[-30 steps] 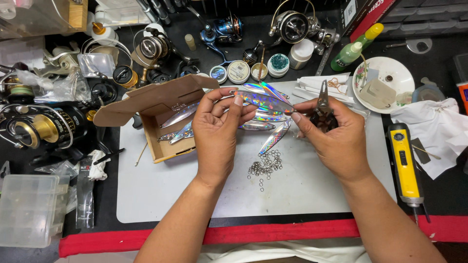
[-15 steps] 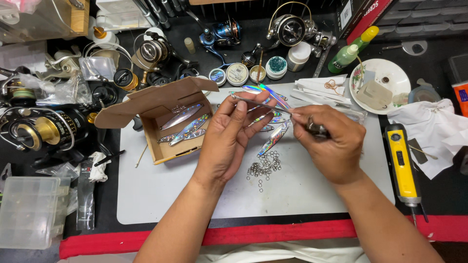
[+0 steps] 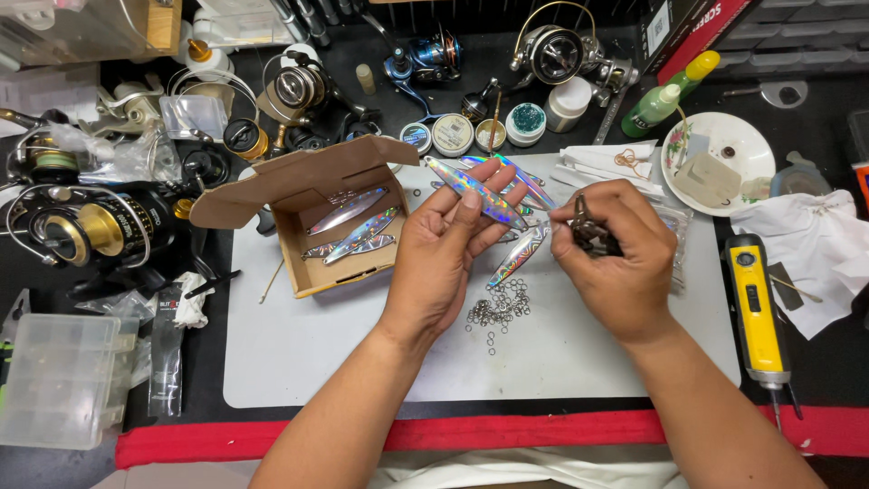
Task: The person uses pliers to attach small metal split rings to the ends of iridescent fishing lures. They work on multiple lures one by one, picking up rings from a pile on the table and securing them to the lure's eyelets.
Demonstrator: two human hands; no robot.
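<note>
**Two hands, one holographic lure**

Two hands meet over the middle of the white mat (image 3: 299,362), and only one view, the head camera looking down, shows them.

Your left hand (image 3: 444,263) is palm-up with the fingers curled, pinching a long holographic metal lure (image 3: 475,192) between thumb and fingertips. You hold it raised and slanted, its right end pointing toward your other hand, probably so that end is open to the tool. Your right hand (image 3: 615,254) is closed in a fist around small dark pliers (image 3: 587,231), whose tip points left at the lure's end; whether tip and lure touch cannot be told.

Just below the hands, more holographic lures (image 3: 518,256) lie on the mat, and near them sits a loose heap of small metal rings (image 3: 500,310), close by, it seems, for easy picking.

To the left, an open cardboard box (image 3: 312,272) holds several more lures, its flap folded back out of the way. Far across the bench stand fishing reels (image 3: 559,52) and small round tins (image 3: 453,134). On the right lie a white plate (image 3: 756,149), a green bottle (image 3: 654,109), a yellow electric tool (image 3: 753,303) and a crumpled white cloth (image 3: 819,244). At the near left sits a clear plastic compartment box (image 3: 59,380), and a red strip (image 3: 507,433) edges the bench nearest you.
</note>
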